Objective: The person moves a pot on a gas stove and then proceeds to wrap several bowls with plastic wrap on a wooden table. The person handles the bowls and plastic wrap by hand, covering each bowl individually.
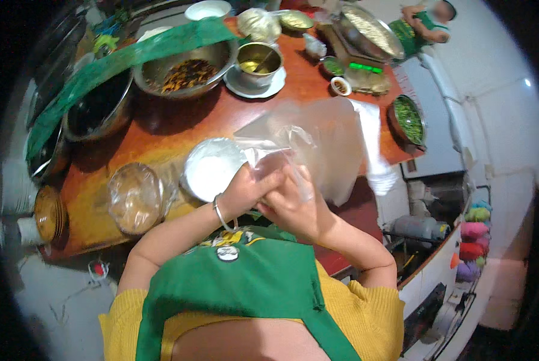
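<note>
Both hands meet at the table's near edge, close to the body. A thin clear plastic bag is pinched in my left hand, which wears a silver bangle at the wrist. Fingers of my right hand grip the same plastic, and some of it lies over that hand. Beyond them spreads a sheet of clear plastic; where it parts from the held bag is hard to tell. Left of the hands stands a white bowl with plastic about its rim. Farther left is a plastic-wrapped bowl.
A large steel bowl of dark chilli mix and a steel pot on a saucer line the back. A scale carries a big steel basin. Chopped greens fill a bowl at right. Another person stands beyond.
</note>
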A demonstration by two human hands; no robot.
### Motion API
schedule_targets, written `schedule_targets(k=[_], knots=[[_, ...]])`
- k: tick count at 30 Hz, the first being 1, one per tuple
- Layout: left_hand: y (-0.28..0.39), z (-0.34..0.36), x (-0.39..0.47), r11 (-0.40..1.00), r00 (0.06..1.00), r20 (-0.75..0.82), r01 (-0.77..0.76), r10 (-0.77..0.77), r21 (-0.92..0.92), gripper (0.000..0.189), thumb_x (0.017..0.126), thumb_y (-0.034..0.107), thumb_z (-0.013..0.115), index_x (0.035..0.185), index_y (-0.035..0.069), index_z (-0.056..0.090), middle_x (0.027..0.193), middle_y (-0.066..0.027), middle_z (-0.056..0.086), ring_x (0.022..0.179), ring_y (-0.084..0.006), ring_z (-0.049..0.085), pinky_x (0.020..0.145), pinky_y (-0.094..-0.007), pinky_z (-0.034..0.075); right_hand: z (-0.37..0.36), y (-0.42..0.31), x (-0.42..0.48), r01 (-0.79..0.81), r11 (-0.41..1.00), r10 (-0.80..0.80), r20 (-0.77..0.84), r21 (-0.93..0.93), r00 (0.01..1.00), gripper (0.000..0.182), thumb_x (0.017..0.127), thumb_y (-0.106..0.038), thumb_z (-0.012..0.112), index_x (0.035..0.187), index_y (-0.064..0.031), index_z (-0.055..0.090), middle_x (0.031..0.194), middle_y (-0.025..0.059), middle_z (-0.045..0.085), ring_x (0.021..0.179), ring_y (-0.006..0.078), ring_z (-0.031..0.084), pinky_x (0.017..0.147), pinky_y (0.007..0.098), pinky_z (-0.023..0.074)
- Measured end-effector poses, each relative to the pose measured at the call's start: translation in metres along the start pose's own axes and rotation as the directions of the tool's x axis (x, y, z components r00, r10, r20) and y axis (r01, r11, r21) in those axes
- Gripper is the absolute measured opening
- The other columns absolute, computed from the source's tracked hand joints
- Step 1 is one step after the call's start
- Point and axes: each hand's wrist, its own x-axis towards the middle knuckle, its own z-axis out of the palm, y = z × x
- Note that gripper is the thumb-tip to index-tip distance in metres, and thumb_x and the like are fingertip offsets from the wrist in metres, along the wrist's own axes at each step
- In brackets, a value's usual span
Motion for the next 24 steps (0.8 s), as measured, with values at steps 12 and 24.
schedule_targets(k=[12, 24], knots=[[-0.011, -0.009, 0.012, 0.888, 0.894, 0.005, 0.445, -0.448, -0.113, 0.033, 0.091, 0.032, 0.035, 0.090, 0.005, 0.055, 0.080, -0.0025, 0.056, 0.061, -0.0050, 0.047, 0.049, -0.0168, 0.037, 0.028, 0.129, -0.021, -0.486, 0.631, 0.533, 0.118, 0.605, 0.838, 0.028, 0.079, -0.021, 0.058, 0.099, -0.0024, 0.054, 0.086, 0.0087, 0.056, 0.078, 0.0199, 0.053, 0.073, 0.0285, 0.0414], [-0.031, -0.031, 0.032, 0.861, 0.869, -0.126, 0.492, -0.478, 0.130, 0.032, 0.087, 0.031, 0.042, 0.089, 0.004, 0.058, 0.070, -0.0010, 0.056, 0.057, -0.0057, 0.049, 0.048, -0.0190, 0.037, 0.027, 0.167, -0.063, -0.630, -0.046, 0.489, 0.568, 0.775, 0.662, 0.014, 0.075, -0.013, 0.063, 0.068, -0.0051, 0.054, 0.063, -0.0023, 0.050, 0.057, 0.0051, 0.042, 0.054, 0.0189, 0.0341]])
